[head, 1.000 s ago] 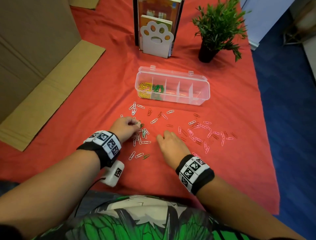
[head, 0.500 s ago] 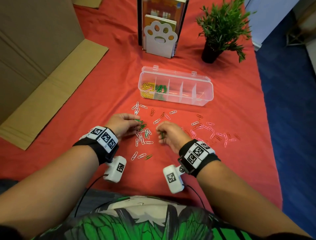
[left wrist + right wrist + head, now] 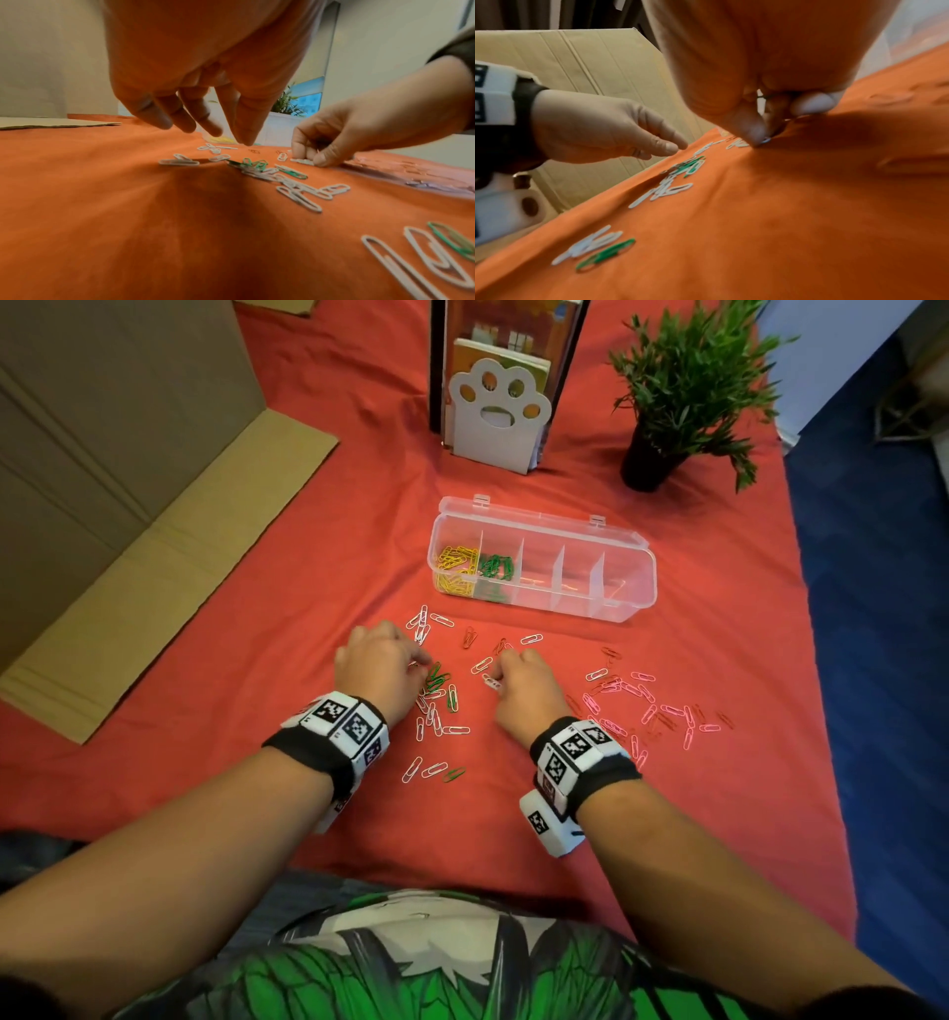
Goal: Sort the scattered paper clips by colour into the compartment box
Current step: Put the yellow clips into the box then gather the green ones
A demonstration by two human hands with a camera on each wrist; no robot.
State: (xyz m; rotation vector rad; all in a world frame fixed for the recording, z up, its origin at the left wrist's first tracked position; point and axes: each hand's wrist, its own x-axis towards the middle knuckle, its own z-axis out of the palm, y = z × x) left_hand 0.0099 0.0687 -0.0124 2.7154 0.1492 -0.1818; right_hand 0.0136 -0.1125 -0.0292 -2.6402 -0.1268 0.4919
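The clear compartment box (image 3: pixel 644 595) stands open beyond my hands, with yellow clips (image 3: pixel 454 567) in its leftmost cell and green clips (image 3: pixel 495 567) in the one beside it. White clips (image 3: pixel 431 716), pink clips (image 3: pixel 642 701), a few red clips (image 3: pixel 468 636) and a small green heap (image 3: pixel 439 677) lie scattered on the red cloth. My left hand (image 3: pixel 418 660) hovers just over that green heap (image 3: pixel 254 163), fingers (image 3: pixel 213 130) hanging straight and holding nothing. My right hand (image 3: pixel 495 677) is curled and pinches a white clip (image 3: pixel 303 161) against the cloth (image 3: pixel 808 203).
Flattened cardboard (image 3: pixel 128 505) covers the left side. A white paw-shaped bookend (image 3: pixel 500 413) with books and a potted plant (image 3: pixel 662 454) stand behind the box. On the right the cloth ends at the table edge (image 3: pixel 806 685), with blue floor beyond.
My right hand has gone from flat on the cloth to curled and has moved forward to a white clip. My left hand has stayed by the green heap with its fingers lifted.
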